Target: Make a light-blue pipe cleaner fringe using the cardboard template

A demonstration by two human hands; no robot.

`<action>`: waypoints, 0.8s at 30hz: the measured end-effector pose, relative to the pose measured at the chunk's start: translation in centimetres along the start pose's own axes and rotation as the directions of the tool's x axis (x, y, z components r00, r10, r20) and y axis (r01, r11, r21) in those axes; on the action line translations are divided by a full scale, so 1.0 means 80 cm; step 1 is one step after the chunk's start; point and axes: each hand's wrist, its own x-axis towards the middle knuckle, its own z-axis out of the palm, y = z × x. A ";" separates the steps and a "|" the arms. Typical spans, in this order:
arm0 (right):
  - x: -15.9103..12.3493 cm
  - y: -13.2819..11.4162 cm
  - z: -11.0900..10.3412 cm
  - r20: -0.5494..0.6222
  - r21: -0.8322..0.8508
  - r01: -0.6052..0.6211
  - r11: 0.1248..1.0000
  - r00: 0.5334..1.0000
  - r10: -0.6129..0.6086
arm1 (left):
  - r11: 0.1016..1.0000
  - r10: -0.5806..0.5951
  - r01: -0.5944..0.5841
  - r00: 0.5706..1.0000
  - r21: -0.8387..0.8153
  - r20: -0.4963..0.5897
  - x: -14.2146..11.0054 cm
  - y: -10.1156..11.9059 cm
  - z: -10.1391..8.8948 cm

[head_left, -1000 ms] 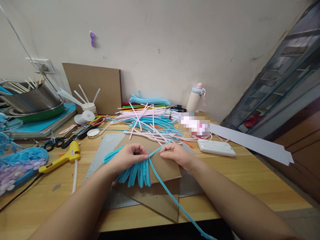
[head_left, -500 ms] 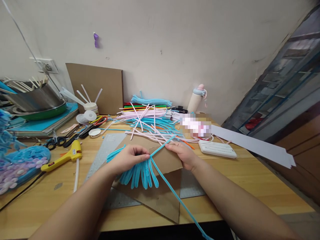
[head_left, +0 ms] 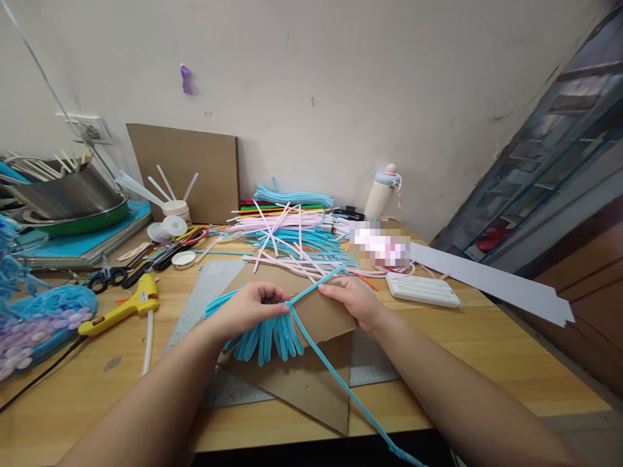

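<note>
My left hand is closed in a pinch on a fringe of bent blue pipe cleaner loops, whose rounded ends hang below the fingers. From the pinch a blue pipe cleaner runs down past the table's front edge. Its short end slants up to the right, against the fingertips of my right hand, which are closed at it; their exact grip is partly hidden. Brown cardboard lies under the loops and both hands.
Pink and blue pipe cleaners are heaped behind the cardboard. A yellow glue gun, scissors and blue fluffy work are at left. To the right are a white box-shaped device and white paper strips; a bottle stands behind.
My right fingertips have shifted slightly left and down along the short pipe cleaner end, so a little more of it sticks out beyond them. The loops have swung slightly left and up.
</note>
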 end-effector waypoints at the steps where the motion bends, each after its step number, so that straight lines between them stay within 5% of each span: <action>1: 0.000 0.000 0.001 -0.001 -0.016 0.002 1.000 1.000 -0.002 | 1.000 0.001 -0.001 1.000 -0.003 0.001 0.000 0.000 0.000; 13: 0.001 0.004 0.002 -0.039 -0.087 0.057 0.995 0.997 -0.060 | 0.997 -0.015 0.016 1.000 -0.079 0.015 0.000 0.002 0.001; 24: -0.003 0.001 0.002 0.036 -0.099 0.022 0.995 0.999 -0.018 | 0.999 -0.019 0.018 0.999 0.036 0.028 -0.001 0.001 -0.002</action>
